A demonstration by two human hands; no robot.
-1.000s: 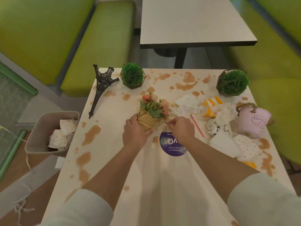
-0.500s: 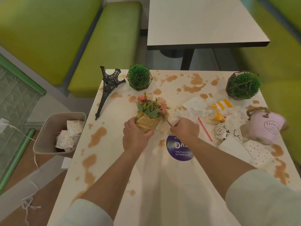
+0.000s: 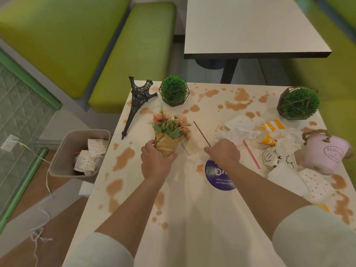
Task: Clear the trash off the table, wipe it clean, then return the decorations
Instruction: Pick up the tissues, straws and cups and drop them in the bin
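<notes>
My left hand (image 3: pixel 156 160) grips the paper-wrapped base of a small flower bouquet (image 3: pixel 170 130), holding it upright on the stained white table (image 3: pixel 192 218). My right hand (image 3: pixel 223 152) pinches a thin brown stick (image 3: pixel 201 133) that points up and to the left. To the right lies trash: crumpled white napkins (image 3: pixel 238 132), a tipped yellow-striped paper cup (image 3: pixel 268 132), a red straw (image 3: pixel 251 154), a smiley-face cup (image 3: pixel 269 158) and dotted paper (image 3: pixel 316 185). A pink tin bucket (image 3: pixel 326 155) lies tipped at the right edge.
A black Eiffel tower model (image 3: pixel 137 102) leans at the table's far left. Two green ball plants (image 3: pixel 174 90) (image 3: pixel 298 103) stand at the far corners. A beige bin (image 3: pixel 81 153) holding dotted paper stands on the floor left. A purple sticker (image 3: pixel 219 176) sits mid-table. Green benches flank a second table (image 3: pixel 250 26).
My hands have separated: the left hand carried the bouquet left, and the right hand drew the thin brown stick out to the right, away from the bouquet.
</notes>
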